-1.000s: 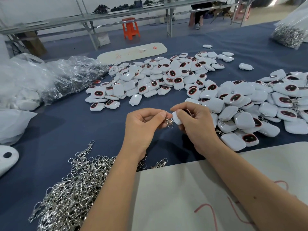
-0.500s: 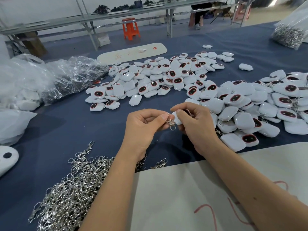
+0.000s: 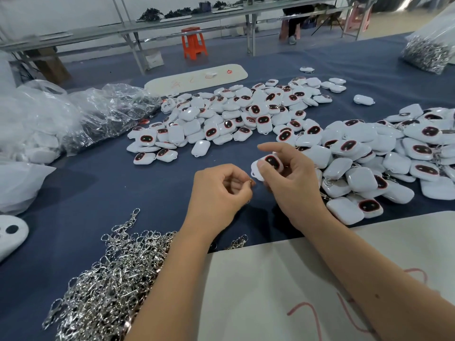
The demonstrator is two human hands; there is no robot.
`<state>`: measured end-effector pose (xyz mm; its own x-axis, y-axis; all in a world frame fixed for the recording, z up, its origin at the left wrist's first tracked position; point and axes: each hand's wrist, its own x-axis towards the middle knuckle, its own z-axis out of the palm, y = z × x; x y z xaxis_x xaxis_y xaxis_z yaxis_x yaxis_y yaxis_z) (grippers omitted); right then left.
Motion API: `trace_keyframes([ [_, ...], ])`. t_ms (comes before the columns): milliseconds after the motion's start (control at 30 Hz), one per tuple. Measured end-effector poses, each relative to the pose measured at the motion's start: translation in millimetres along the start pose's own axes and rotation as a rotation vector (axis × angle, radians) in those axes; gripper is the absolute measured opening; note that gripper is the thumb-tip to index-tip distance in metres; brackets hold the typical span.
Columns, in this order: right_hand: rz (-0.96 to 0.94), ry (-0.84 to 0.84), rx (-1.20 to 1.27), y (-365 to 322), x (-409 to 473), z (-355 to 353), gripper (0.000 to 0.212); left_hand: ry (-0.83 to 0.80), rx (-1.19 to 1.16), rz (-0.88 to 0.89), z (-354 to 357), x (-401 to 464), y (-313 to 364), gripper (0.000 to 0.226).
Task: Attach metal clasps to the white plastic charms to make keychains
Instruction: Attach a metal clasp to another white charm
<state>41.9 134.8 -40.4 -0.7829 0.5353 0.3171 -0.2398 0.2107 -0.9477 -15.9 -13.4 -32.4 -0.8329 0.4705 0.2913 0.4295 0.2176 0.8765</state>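
My right hand (image 3: pixel 294 183) holds a white plastic charm (image 3: pixel 267 164) with a dark red-rimmed face, thumb across it and index finger raised. My left hand (image 3: pixel 219 193) has curled fingers pinching a small metal clasp (image 3: pixel 251 182), mostly hidden inside the fingers, just left of the charm. A heap of silver clasps (image 3: pixel 108 279) lies at the near left, partly under my left forearm. One spread of white charms (image 3: pixel 234 114) lies beyond the hands and another pile (image 3: pixel 384 156) to the right.
Blue cloth (image 3: pixel 81 190) covers the table. A white board with red marks (image 3: pixel 283 291) lies under my forearms. Clear plastic bags (image 3: pixel 73 116) sit at the left, a bag of clasps (image 3: pixel 428 50) far right, a long white board (image 3: pixel 197 78) behind the charms.
The hands have drawn slightly apart. My right hand has turned the charm face up and lifted its index finger. The clasp that hung between the hands now sits tucked in my left fingers.
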Motion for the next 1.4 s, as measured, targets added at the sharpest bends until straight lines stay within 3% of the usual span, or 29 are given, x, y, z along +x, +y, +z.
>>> trace_keyframes([
  [133,-0.038,-0.061,-0.144,3,0,1,0.034,0.02,-0.019,-0.008,-1,1,0,0.02],
  [333,-0.31,-0.148,-0.521,4,-2,6,0.016,0.038,0.193,0.046,-11,5,-6,0.019],
  [467,-0.357,-0.155,-0.575,7,0,2,0.008,0.003,0.315,0.173,-10,6,-11,0.017],
  [800,-0.4,-0.22,-0.649,1,-1,-1,0.006,-0.008,0.33,0.223,-7,5,-11,0.017],
  [933,-0.412,-0.176,-0.568,0,1,-4,0.009,0.034,0.221,0.178,-9,5,-5,0.016],
  [1100,-0.293,-0.181,-0.314,0,2,-6,0.011,0.021,0.043,0.059,-7,5,-1,0.017],
  [1400,-0.228,-0.227,-0.205,3,4,-8,0.011,0.016,-0.092,0.032,-10,7,-5,0.016],
])
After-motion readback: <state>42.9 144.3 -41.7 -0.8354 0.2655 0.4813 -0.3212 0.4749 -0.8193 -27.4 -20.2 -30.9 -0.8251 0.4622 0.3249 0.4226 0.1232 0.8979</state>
